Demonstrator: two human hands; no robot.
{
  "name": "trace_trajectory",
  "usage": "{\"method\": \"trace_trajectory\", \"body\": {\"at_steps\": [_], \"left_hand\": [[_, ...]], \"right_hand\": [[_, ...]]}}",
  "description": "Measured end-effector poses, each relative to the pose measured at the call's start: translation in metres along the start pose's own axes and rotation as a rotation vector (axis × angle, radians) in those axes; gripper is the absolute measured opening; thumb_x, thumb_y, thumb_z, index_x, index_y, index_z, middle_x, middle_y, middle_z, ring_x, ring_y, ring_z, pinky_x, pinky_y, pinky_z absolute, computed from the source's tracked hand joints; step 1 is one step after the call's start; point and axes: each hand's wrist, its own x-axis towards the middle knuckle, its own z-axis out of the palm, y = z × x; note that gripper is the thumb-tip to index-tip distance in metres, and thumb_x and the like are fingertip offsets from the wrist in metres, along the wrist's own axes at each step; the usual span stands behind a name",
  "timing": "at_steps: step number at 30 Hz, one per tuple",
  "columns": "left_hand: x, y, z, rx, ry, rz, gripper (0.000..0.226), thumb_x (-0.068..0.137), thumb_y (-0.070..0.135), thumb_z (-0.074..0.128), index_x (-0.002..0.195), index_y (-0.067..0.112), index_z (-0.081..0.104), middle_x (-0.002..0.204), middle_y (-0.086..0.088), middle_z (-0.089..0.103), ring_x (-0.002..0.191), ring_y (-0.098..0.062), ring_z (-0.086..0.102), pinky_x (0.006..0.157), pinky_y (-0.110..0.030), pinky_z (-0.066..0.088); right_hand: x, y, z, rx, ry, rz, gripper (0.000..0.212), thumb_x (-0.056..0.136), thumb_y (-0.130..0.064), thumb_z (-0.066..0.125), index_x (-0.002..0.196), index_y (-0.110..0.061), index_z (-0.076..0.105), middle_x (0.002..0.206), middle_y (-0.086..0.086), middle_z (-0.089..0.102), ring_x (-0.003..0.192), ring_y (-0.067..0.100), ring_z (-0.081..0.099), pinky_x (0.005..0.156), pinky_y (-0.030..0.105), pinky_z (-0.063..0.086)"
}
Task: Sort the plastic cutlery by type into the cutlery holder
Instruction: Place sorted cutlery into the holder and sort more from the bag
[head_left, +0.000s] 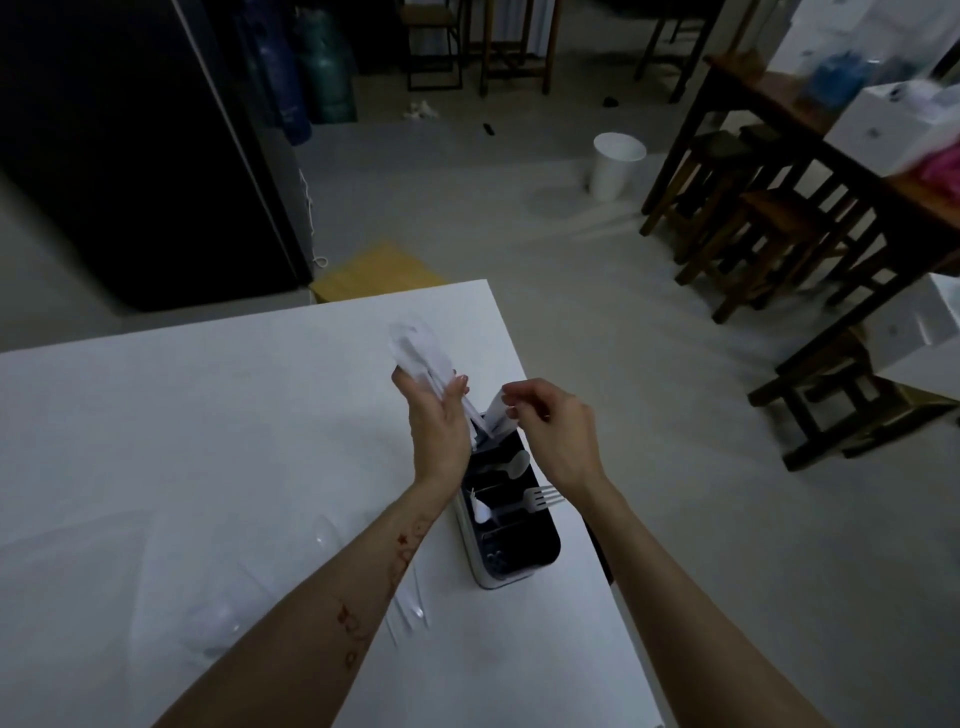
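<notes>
A dark cutlery holder (540, 545) with a white base stands near the right edge of the white table (182, 415). My left hand (434, 415) grips a bundle of white wrapped cutlery (418, 348) above the holder's far end. My right hand (550, 421) hovers over the far compartment, its fingertips pinching the top of a white wrapped piece (500, 418) that stands in it. A white spoon (514, 465) lies in a middle compartment. A white fork (540, 500) sticks out to the right from the compartment behind the nearest one.
Clear plastic cutlery (413, 608) lies on the table under my left forearm, and more clear pieces (218, 623) lie at the lower left. A white bin (615, 165) stands on the floor beyond. Wooden stools (769, 234) and a table are at the right.
</notes>
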Motion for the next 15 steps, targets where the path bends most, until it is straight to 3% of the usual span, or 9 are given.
{"method": "trace_trajectory", "body": {"at_steps": [2,5,8,10,13,15], "left_hand": [[-0.001,0.0,0.002,0.011,-0.029,0.027,0.042,0.097,0.023,0.049,0.127,0.012,0.022,0.108,-0.009,0.063,0.096,-0.018,0.063,0.071,-0.008,0.048],[0.0,0.004,0.008,0.014,-0.049,0.047,0.043,0.098,0.023,0.048,0.129,0.011,0.022,0.109,-0.008,0.062,0.098,-0.017,0.063,0.075,-0.011,0.051],[0.006,0.005,0.016,0.016,-0.077,0.07,0.047,0.098,0.025,0.048,0.132,0.013,0.019,0.117,-0.011,0.059,0.101,-0.017,0.062,0.073,-0.003,0.046],[0.007,0.001,0.016,0.033,-0.135,0.099,0.045,0.097,0.026,0.048,0.131,0.017,0.02,0.125,-0.013,0.054,0.108,-0.02,0.059,0.08,-0.008,0.049],[0.003,-0.01,0.006,0.111,-0.219,0.117,0.046,0.097,0.027,0.049,0.132,0.028,0.019,0.134,-0.009,0.046,0.116,-0.022,0.053,0.091,-0.027,0.052],[0.001,-0.017,-0.004,0.151,-0.257,0.101,0.047,0.097,0.027,0.049,0.132,0.024,0.019,0.133,-0.009,0.048,0.112,-0.023,0.055,0.086,-0.026,0.053]], "right_hand": [[-0.002,0.001,0.0,0.051,0.01,0.007,0.026,0.093,-0.004,0.051,0.102,-0.016,0.072,0.094,-0.008,0.074,0.083,0.001,0.07,0.08,0.018,0.053],[-0.004,0.004,-0.001,0.087,0.02,0.012,0.026,0.092,-0.003,0.051,0.103,-0.015,0.072,0.093,-0.007,0.074,0.083,0.006,0.071,0.085,0.03,0.057],[-0.006,0.006,-0.001,0.112,0.023,0.014,0.026,0.092,-0.003,0.051,0.103,-0.015,0.072,0.093,-0.005,0.075,0.081,0.007,0.072,0.084,0.036,0.058],[-0.008,0.006,-0.001,0.122,0.036,0.017,0.027,0.092,-0.002,0.051,0.103,-0.014,0.072,0.093,-0.005,0.074,0.08,0.006,0.072,0.084,0.037,0.059],[-0.012,0.006,-0.002,0.134,0.059,0.032,0.028,0.091,-0.002,0.05,0.102,-0.015,0.072,0.091,-0.006,0.074,0.081,0.006,0.071,0.083,0.037,0.058],[-0.014,0.005,-0.002,0.157,0.085,0.042,0.028,0.09,-0.002,0.049,0.099,-0.016,0.071,0.088,-0.006,0.074,0.081,0.009,0.071,0.081,0.039,0.058]]}}
